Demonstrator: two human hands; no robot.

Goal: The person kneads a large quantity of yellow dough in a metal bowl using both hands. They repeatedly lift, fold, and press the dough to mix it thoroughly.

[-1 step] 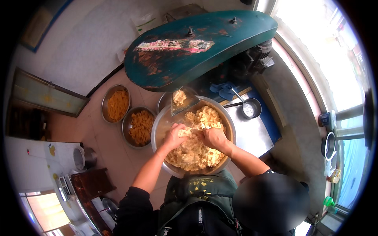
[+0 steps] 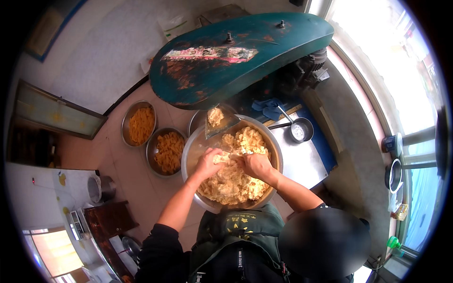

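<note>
A large metal bowl [image 2: 191,144] holds lumpy pale yellow dough [image 2: 238,186]. Both my hands are inside it: my left hand [image 2: 207,165], left of the middle, has its fingers closed on a piece of dough, and my right hand [image 2: 256,166] also grips dough a little to the right, its fingertips partly hidden. Just above the bowl's back rim a triangular metal piece [image 2: 225,123] under the machine carries a lump of dough [image 2: 215,116].
A big dark teal machine [image 2: 207,75] overhangs the bowl. At left stand two bowls of orange pieces [image 2: 140,125] [image 2: 168,153] and a metal pot [image 2: 104,188]. A saucepan [image 2: 300,130] and blue cloth [image 2: 266,108] rest right of the bowl, beside a bright window.
</note>
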